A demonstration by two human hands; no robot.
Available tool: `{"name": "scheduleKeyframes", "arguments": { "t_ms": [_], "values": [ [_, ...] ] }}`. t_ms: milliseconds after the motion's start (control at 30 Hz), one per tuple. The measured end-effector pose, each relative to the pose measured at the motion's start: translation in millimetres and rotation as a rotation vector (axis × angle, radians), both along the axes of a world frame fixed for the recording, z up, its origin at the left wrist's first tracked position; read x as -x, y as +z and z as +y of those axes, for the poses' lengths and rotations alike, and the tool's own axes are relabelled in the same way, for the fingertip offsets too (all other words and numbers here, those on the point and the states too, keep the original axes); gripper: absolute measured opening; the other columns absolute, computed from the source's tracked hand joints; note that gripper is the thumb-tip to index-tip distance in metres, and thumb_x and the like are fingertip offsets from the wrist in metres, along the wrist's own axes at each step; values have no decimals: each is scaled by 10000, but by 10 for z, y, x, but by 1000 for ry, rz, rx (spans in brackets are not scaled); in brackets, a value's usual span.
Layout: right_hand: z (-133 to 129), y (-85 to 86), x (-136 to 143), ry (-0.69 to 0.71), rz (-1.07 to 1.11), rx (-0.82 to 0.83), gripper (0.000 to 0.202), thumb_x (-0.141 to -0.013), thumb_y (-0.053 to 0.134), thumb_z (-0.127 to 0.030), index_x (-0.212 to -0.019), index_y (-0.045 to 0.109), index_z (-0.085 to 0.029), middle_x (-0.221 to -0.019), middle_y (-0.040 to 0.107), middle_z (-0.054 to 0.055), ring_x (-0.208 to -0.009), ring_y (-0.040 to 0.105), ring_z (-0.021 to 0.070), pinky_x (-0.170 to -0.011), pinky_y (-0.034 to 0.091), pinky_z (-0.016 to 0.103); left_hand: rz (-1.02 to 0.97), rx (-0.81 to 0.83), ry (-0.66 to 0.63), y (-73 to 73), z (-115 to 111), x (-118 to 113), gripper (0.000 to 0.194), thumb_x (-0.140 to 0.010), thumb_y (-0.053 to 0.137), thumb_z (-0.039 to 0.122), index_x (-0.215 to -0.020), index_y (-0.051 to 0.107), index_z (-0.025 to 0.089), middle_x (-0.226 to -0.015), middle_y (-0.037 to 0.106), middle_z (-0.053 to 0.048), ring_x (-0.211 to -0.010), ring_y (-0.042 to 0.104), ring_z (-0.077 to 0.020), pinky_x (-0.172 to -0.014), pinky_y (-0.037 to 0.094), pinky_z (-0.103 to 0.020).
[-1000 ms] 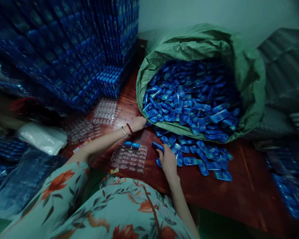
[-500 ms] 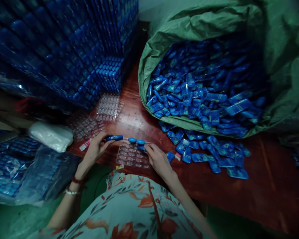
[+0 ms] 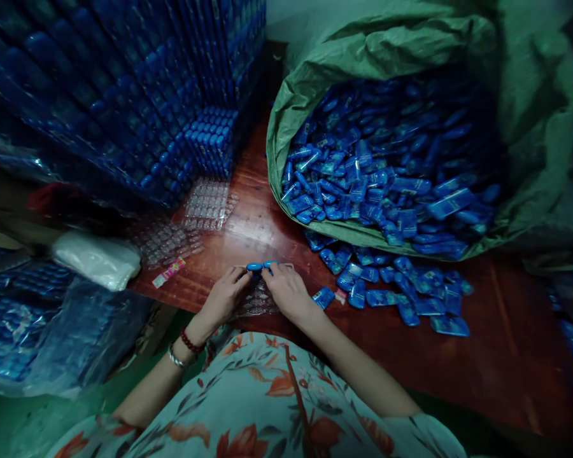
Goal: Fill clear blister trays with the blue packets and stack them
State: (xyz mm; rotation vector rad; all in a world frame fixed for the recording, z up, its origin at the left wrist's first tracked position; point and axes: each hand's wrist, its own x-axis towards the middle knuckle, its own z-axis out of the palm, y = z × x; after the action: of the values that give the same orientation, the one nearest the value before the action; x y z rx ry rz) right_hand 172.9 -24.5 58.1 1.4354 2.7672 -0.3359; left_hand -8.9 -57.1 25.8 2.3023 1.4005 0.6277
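Observation:
Over a clear plastic tray with moulded cavities [image 3: 255, 305], my two hands are close together at the table's near edge. Two small flat blue packs stand on end at its far side, a left one [image 3: 254, 266] and a right one [image 3: 270, 263]. My left hand [image 3: 225, 294] has its fingers closed against the left pack. With bent fingers my right hand [image 3: 290, 292] grips at the right pack. The fingers cover much of both packs and part of the tray. A single blue pack [image 3: 323, 297] lies just right of my right hand.
A green woven sack [image 3: 279, 127] full of blue packs opens toward me, with loose packs [image 3: 382, 298] spilled before it. Tall stacks of blue packs [image 3: 138, 95] rise at left. Further clear trays [image 3: 207, 202] and a white plastic bundle [image 3: 100, 259] lie left on the red-brown table [image 3: 496, 356].
My left hand has moved right, bringing a blue pack to the tray beside my right hand. My right hand has shifted slightly left, over the packs at the tray's far side.

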Motion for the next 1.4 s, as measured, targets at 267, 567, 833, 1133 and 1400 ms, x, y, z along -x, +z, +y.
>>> {"name": "scheduleKeyframes", "arguments": {
  "t_ms": [267, 567, 833, 1133, 1400],
  "values": [
    [-280, -357, -301, -119, 265, -128, 500, -902, 384, -83, -1387, 402, -203, -1211, 564, 110, -1014, 571, 200, -836, 483, 318, 308, -37, -175, 100, 217, -118, 256, -867, 435, 89, -1070, 579, 149, -1031, 582, -119, -981, 504, -249, -889, 470, -422],
    [-574, -356, -1279, -610, 241, -246, 321, -949, 384, -255, -1179, 591, -170, -1059, 613, 117, -961, 533, 237, -829, 444, 373, 98, -376, 24, 39, 98, -265, 419, -903, 436, 137, -1316, 427, 203, -1123, 567, -133, -970, 551, -230, -803, 471, -354],
    [-62, -441, -1391, -801, 21, -100, 518, -903, 465, -378, -1347, 399, -119, -1083, 569, 169, -873, 601, 262, -677, 442, 331, 283, 100, -222, 28, 117, -1626, 502, -858, 563, 280, -1299, 409, 96, -1085, 587, -156, -974, 571, -266, -821, 476, -389],
    [-472, -661, -1320, -748, 509, -167, 394, -883, 515, -391, -1197, 463, -159, -1065, 637, 132, -975, 594, 271, -813, 465, 409, 171, 184, -344, -73, -72, -1109, 284, -899, 411, 124, -1163, 502, 171, -1119, 602, -99, -1056, 567, -213, -915, 459, -363],
    [-29, -318, -829, -238, 789, 0, 287, -927, 425, -182, -1189, 532, -227, -1090, 596, 72, -1031, 571, 192, -909, 464, 336, -171, -35, 234, 68, -58, -220, 289, -912, 443, 189, -1194, 506, 197, -1105, 582, -96, -1019, 583, -203, -876, 502, -353]
  ]
}}
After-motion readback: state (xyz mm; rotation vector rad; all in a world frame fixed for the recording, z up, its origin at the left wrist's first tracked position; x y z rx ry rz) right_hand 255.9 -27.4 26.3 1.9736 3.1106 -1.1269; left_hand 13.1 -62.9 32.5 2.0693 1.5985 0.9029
